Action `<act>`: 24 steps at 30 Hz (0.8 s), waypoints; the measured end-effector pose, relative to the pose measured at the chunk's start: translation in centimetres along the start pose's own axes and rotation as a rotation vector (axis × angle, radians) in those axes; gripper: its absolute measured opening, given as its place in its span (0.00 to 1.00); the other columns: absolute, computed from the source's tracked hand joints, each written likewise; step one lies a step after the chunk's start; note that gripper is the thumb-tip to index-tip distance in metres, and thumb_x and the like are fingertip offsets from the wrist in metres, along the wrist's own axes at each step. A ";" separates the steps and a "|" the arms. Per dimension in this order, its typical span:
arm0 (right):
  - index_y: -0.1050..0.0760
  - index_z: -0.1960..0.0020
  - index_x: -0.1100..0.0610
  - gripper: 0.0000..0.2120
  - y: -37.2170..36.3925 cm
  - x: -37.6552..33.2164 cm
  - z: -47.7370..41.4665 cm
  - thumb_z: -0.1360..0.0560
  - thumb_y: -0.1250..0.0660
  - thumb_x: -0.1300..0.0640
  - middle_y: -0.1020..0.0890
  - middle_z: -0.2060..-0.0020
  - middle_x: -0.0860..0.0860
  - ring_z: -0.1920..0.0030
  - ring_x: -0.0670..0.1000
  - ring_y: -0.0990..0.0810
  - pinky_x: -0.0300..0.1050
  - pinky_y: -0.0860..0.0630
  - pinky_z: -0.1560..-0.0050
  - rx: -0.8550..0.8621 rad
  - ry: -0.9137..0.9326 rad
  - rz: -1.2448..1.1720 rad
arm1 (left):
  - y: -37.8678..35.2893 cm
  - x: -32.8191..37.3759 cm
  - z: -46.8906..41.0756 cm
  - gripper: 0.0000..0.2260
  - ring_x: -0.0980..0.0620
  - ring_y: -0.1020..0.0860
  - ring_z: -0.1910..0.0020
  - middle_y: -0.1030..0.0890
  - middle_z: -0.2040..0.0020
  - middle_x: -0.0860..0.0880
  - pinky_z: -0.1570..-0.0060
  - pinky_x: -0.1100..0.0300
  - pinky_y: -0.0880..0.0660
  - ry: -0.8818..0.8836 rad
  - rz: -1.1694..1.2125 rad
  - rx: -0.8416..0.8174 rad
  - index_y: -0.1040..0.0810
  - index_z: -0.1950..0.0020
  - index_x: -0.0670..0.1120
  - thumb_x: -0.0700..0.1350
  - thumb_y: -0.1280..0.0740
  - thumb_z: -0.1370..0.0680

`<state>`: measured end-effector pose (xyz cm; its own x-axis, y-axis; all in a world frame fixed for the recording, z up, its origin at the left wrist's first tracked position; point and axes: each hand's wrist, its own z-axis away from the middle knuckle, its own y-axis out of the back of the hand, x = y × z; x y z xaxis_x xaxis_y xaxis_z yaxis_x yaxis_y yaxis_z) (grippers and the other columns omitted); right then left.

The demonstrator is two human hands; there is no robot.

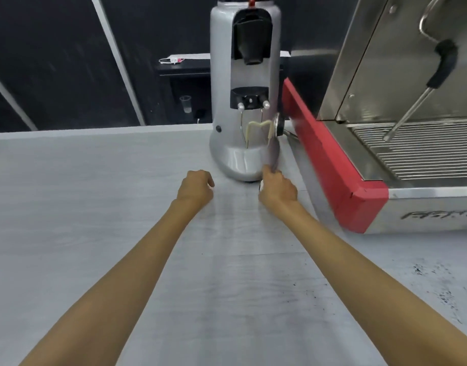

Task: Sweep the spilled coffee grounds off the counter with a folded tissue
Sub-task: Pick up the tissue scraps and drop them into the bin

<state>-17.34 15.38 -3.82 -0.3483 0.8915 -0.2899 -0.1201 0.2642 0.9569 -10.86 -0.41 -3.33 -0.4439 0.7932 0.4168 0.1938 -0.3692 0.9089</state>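
Note:
Both my arms reach forward over the pale grey counter. My left hand rests curled just left of the grey coffee grinder's base, fingers closed, nothing visible in it. My right hand is closed at the right front of the grinder base, with a small bit of white tissue showing at its left side; most of the tissue is hidden in the hand. Dark coffee grounds lie scattered on the counter at the near right, with a few specks nearer the middle.
The grey coffee grinder stands upright at the counter's far middle. A steel and red espresso machine fills the right side, its steam wand hanging over the drip grate. A dark wall and shelf lie beyond the counter's far edge.

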 end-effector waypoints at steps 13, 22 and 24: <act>0.24 0.45 0.62 0.14 6.0 6.8 15.2 0.31 0.33 0.63 0.20 0.46 0.60 0.47 0.60 0.20 0.46 0.21 0.49 0.017 -0.256 -0.449 | 0.1 12.2 13.4 0.09 0.44 0.21 0.48 0.18 0.49 0.40 0.49 0.55 0.23 -0.534 0.055 -0.378 0.20 0.49 0.40 0.38 0.30 0.29; 0.26 0.43 0.60 0.16 10.0 26.2 33.9 0.31 0.32 0.64 0.22 0.44 0.58 0.57 0.55 0.23 0.46 0.21 0.65 0.153 -0.677 -0.466 | -8.6 28.3 29.5 0.12 0.50 0.21 0.55 0.18 0.48 0.44 0.56 0.61 0.27 -0.891 -0.070 -0.744 0.20 0.48 0.45 0.42 0.27 0.31; 0.26 0.43 0.59 0.17 10.0 31.1 38.3 0.32 0.32 0.63 0.22 0.44 0.58 0.57 0.56 0.23 0.46 0.22 0.66 0.184 -0.771 -0.471 | -11.5 32.3 33.2 0.14 0.51 0.21 0.55 0.18 0.46 0.43 0.57 0.64 0.28 -0.938 -0.045 -0.802 0.20 0.46 0.44 0.42 0.27 0.31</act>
<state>6.28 59.82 -2.71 0.4228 0.6581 -0.6231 0.0804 0.6576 0.7491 1.65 45.55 0.04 0.4271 0.7312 0.5320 -0.5435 -0.2627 0.7973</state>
